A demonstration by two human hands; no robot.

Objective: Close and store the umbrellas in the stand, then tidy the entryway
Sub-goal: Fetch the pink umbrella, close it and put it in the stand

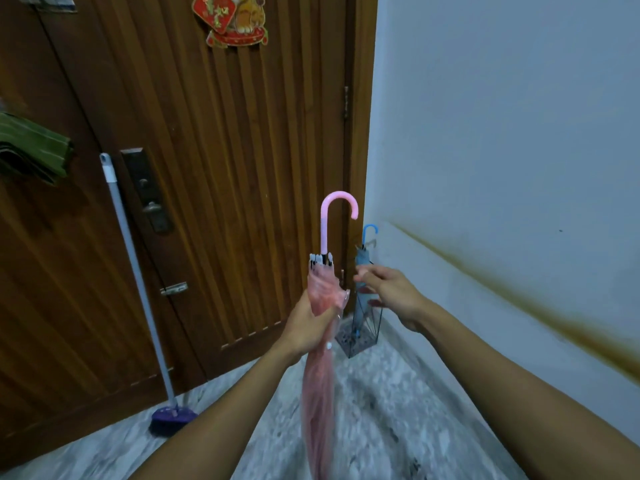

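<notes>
Count: two umbrellas, one stand, one broom, two hands. Pink umbrella (320,358) was folded and upright, hook handle up, canopy hanging down between the forearms — the left hand (313,323) was wrapped around its gathered canopy just below the rib tips. Blue umbrella (363,271) was closed and already standing in the wire stand (360,337), in the corner where the wooden door (225,168) met the wall (502,133). Right hand (391,292) held nothing — fingers extended and loose, motion-blurred, just right of the pink canopy and in front of the blue umbrella, not touching either as far as could be seen. Both arms were stretched forward. Broom (138,289) leaned on the door at left, well apart from the hands, purple head on the marbled floor (398,410).
</notes>
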